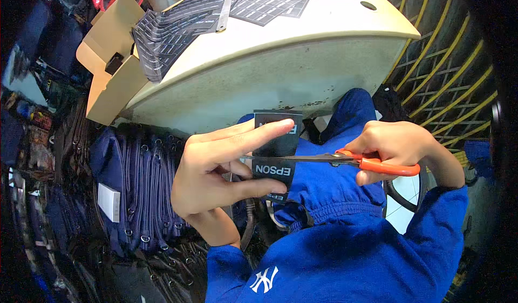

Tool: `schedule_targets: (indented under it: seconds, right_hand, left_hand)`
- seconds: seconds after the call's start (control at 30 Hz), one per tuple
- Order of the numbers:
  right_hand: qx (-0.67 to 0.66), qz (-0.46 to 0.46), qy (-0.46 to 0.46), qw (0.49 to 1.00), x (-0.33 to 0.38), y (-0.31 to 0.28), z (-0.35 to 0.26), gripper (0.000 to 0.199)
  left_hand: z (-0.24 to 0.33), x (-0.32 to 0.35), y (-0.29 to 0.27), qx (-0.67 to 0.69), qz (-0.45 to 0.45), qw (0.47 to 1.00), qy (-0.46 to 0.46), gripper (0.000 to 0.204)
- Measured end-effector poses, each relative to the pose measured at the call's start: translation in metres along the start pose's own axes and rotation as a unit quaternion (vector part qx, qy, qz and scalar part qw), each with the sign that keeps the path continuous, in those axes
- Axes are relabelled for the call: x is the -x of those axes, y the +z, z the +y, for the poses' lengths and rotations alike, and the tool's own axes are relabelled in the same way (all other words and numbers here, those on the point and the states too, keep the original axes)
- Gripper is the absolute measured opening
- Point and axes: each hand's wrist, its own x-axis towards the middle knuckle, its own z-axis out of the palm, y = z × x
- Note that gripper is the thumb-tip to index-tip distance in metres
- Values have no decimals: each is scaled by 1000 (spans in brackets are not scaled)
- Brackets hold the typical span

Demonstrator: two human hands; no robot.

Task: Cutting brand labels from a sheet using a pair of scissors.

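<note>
My left hand (208,165) pinches a black label strip (278,146) with pale printing, in front of my lap. The fingers lie over its upper part and the thumb presses near its lower end. Orange-handled scissors (318,158) are in my right hand (396,144), fingers through the handle loops. Their blades lie level across the strip between my left thumb and index finger, the tips reaching toward the left palm. The blades look nearly closed. Whether the strip is cut through there I cannot tell.
A cream table (302,28) stands ahead, bearing printed black sheets (270,1) and a metal ruler (225,9). At its left edge sits an open cardboard box (116,84). Dark blue straps with metal rings (143,190) are piled at left, with a small white box (109,202). A folding metal gate (442,60) stands right.
</note>
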Motion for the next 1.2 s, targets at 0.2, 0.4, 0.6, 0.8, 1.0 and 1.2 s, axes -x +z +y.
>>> schedule_targets:
  seconds: [0.2,0.4,0.6,0.8,1.0,1.2]
  right_hand:
    - [-2,4,-9,1000,-1,0,0,51]
    - [12,10,2,1000,0,1,0,53]
    - [13,14,2,1000,-1,2,-1,52]
    - [16,9,4,1000,-1,1,-1,51]
    - [32,14,12,999,1,1,-1,49]
    - [51,17,-1,999,1,2,0,47]
  left_hand:
    - [3,1,-2,1,-18,999,-39,79]
    - [0,0,3,12,5,1000,-17,75]
    - [-4,0,6,15,36,999,3,76]
    - [-6,2,5,-7,42,999,33,75]
    - [-5,0,5,9,31,999,31,75]
    - [-5,1,8,31,51,998,24,66]
